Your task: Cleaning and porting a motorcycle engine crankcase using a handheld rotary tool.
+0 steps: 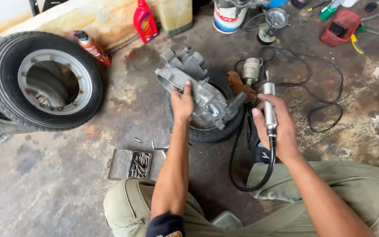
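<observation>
- The grey metal engine casing (197, 90) lies tilted on top of a small black tyre (207, 129) on the stained concrete floor (58, 184).
- The left hand (182, 104) rests on the casing's near edge, fingers curled over it and gripping.
- The right hand (278, 127) is just right of the casing, fingers wrapped around a slim silver rotary handpiece (269, 109) held upright, its black flexible shaft (247, 184) looping below.
- Left of the casing, well apart, stands a large wheel (44, 81) with a grey rim.
- Below the casing, an open tin of bits (140, 164) sits on the floor.
- Above the casing stands a red bottle (145, 21).
</observation>
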